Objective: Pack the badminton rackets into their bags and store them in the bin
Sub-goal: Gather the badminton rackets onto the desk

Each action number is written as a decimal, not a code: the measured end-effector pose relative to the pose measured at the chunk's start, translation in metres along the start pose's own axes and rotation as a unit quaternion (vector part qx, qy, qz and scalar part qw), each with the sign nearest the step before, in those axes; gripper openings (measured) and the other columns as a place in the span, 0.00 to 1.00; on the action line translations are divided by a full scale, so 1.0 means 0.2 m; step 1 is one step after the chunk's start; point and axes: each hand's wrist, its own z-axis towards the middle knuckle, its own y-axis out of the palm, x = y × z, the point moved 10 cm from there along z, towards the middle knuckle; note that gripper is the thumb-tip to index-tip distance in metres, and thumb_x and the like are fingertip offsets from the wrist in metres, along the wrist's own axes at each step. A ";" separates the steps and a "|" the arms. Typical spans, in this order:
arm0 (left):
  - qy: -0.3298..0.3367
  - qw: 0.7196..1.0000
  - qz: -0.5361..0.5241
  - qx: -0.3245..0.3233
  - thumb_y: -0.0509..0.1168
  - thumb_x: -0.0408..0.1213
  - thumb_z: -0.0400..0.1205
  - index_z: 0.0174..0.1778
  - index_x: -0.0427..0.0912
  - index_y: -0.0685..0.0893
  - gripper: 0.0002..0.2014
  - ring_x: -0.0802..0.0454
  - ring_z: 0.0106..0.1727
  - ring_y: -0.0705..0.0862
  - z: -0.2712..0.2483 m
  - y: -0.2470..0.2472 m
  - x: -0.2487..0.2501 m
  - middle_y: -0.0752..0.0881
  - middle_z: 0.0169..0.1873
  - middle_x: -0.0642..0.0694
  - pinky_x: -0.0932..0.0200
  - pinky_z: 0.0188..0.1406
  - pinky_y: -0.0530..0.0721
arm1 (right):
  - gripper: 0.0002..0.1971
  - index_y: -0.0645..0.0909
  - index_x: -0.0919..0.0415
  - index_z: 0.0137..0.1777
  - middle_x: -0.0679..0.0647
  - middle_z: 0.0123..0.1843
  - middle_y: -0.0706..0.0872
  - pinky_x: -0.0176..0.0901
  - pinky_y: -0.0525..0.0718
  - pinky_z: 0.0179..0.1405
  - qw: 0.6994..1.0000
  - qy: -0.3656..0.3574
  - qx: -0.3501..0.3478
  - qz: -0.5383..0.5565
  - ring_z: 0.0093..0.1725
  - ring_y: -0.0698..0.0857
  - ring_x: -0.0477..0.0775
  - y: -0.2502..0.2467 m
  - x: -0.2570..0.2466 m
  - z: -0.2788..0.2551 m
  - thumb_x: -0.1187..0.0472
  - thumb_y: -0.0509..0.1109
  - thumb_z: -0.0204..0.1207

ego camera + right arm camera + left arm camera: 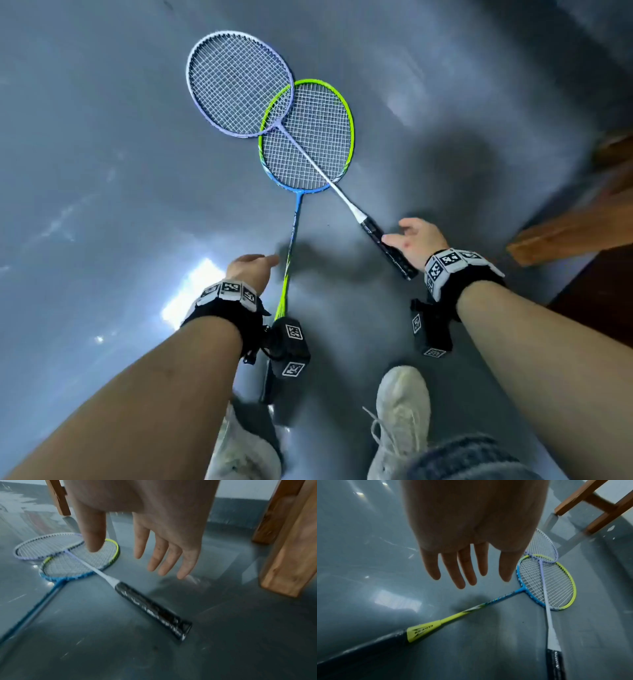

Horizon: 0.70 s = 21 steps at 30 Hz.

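Note:
Two badminton rackets lie crossed on the grey floor. The lilac-and-white racket (239, 85) (544, 588) (49, 545) lies on top, its shaft running over the strings of the green-and-blue racket (308, 133) (546, 582) (77, 563). My right hand (411, 240) (163, 555) hovers over the lilac racket's black grip (387, 248) (152, 609), fingers spread and holding nothing. My left hand (253, 269) (464, 566) hangs above the green racket's shaft (291, 246) (471, 608) with straight fingers, clear of it. No bags or bin are in view.
Wooden furniture legs (575, 219) (583, 505) (284, 545) stand to the right of the rackets. My two white shoes (400, 421) are at the bottom of the head view. Glossy grey floor (102, 171) stretches to the left.

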 end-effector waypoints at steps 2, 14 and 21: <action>0.021 0.998 0.056 -0.005 0.74 0.47 0.72 0.57 0.41 0.86 0.21 0.45 0.55 0.86 0.05 0.07 0.00 0.88 0.54 0.44 0.53 0.53 0.82 | 0.40 0.75 0.53 0.72 0.59 0.70 0.79 0.52 0.75 0.71 0.999 0.014 0.010 -0.032 0.67 0.79 0.60 0.05 0.07 0.07 0.44 0.76 0.57; 0.038 0.972 0.232 0.013 0.68 0.36 0.77 0.50 0.39 0.87 0.08 0.42 0.43 0.82 0.12 0.28 -0.09 0.87 0.46 0.39 0.60 0.40 0.75 | 0.19 0.78 0.58 0.60 0.58 0.54 0.86 0.42 0.81 0.48 0.973 0.022 -0.062 -0.220 0.52 0.85 0.60 0.31 0.26 0.18 0.59 0.74 0.69; 0.064 0.994 -0.068 -0.062 0.57 0.33 0.85 0.48 0.35 0.81 0.08 0.50 0.25 0.79 0.03 0.33 0.11 0.78 0.31 0.43 0.63 0.25 0.75 | 0.07 0.74 0.55 0.47 0.55 0.35 0.81 0.39 0.73 0.26 0.993 -0.016 -0.108 -0.055 0.34 0.82 0.57 0.35 0.09 0.00 0.65 0.67 0.72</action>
